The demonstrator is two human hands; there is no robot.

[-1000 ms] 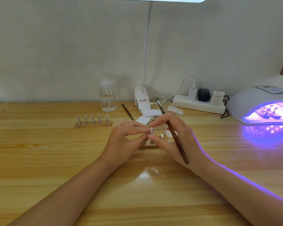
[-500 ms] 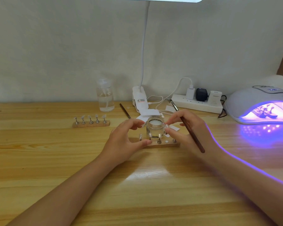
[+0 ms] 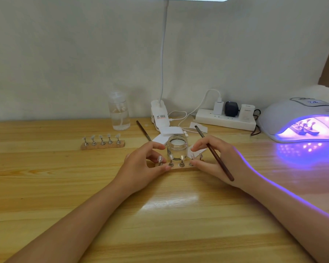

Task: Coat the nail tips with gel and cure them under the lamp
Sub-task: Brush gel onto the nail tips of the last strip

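**One batch curing, two strips still waiting on the counter**

We see the curing lamp [image 3: 300,120] lit violet at the right, with at least one strip of nail tips [image 3: 303,128] inside it, so part of the job looks well under way. Two more sets are outside. The near wooden strip [image 3: 180,168] lies between our hands, just in front of the open gel jar [image 3: 177,149], with its nail tips [image 3: 171,160] standing on metal posts. Our left hand [image 3: 141,168] curves round the strip's left end, thumb against its front edge and forefinger arched above; whether it truly grips, we cannot tell. Our right hand [image 3: 215,160] has the brush [image 3: 215,154] tucked against it, handle toward the wrist, while thumb and forefinger reach for the strip's right end.

A second strip of five tips [image 3: 103,143] sits well apart to the left on the counter [image 3: 160,224], near a clear pump bottle [image 3: 119,112]. Whether either outside set already carries gel is not readable. We judge that both still need curing, and the left one probably coating too.
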